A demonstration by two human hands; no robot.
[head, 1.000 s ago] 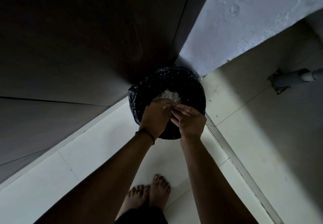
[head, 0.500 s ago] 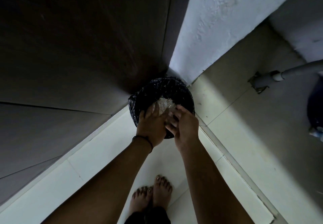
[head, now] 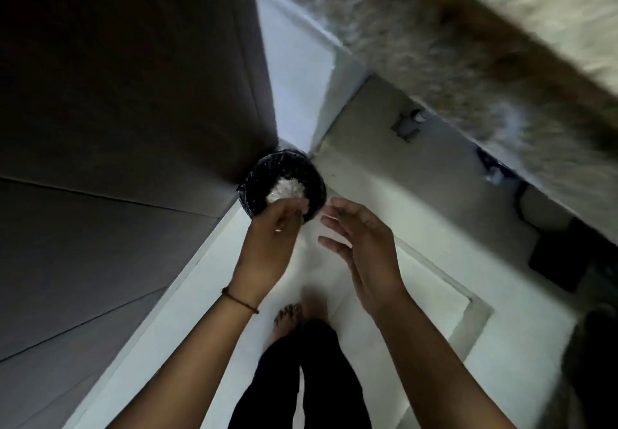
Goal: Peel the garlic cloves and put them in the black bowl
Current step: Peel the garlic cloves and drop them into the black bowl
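A person stands over a round bin (head: 254, 181) with a black bag in it. The bin sits on the white floor (head: 187, 311) in a corner, near the middle of the frame. Inside the bin is a white pile (head: 286, 188). I think these are garlic skins, thin and dry like paper.

The left hand (head: 271, 241) is at the near edge of the bin, with its back to the camera. Its fingers bend down and away, so I cannot tell if it holds anything. A thin band (head: 239, 300) goes round that wrist. The right hand (head: 363, 254) is just right of the bin, apart from the left hand. It is open, with fingers straight and spread, and holds nothing.

I see no garlic cloves and no black bowl in this picture. They may be up on the speckled desk (head: 468, 44) in the upper right of the frame, but it is too blurry to tell.

Garlic skins are likely very light. They may stick to the fingers, so rubbing the hands together over the bin would help. A peeled clove is probably small, hard and a bit slippery. It would be best to pinch it by its fat middle, thumb on one side and a finger on the other.

A bare foot (head: 289, 318) shows low in the frame.
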